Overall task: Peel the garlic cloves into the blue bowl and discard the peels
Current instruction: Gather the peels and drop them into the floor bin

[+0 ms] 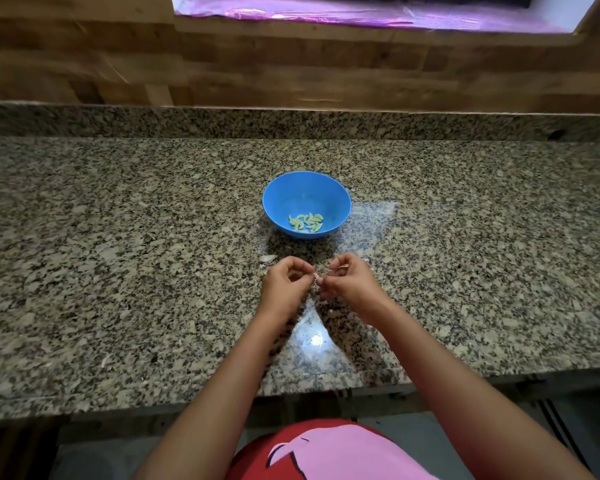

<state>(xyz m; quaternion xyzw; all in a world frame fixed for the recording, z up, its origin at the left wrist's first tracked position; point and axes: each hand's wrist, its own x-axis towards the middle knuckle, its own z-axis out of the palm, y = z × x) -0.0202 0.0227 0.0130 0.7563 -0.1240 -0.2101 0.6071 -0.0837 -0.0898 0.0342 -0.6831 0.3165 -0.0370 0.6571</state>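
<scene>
Where the speckled granite counter (pixel 118 237) runs along a wood-panelled wall (pixel 291 74), it gives a broad, flat work surface, and everything for the job sits near its middle, straight ahead of the person. Placed just beyond the hands, the blue bowl (pixel 305 188) stands upright and open, probably so that a finished piece can be dropped in with a short forward reach. Both forearms reach in over the near edge and meet in front of the bowl. The left hand (pixel 284 282) and the right hand (pixel 347 282) are held just above the stone, fingers curled inward, fingertips almost touching. Each pinches one end of the same garlic clove (pixel 316 278), a grip that suits steadying it on one side while the skin is picked away on the other. That clove lies between the two hands, mostly hidden by the fingertips, so how much skin remains cannot be told. A small heap of peeled cloves (pixel 306 222) rests on the bottom of the bowl, toward its near side. One pale scrap of peel (pixel 268 258) lies on the counter just beyond the left hand, between it and the bowl, not yet thrown away.
</scene>
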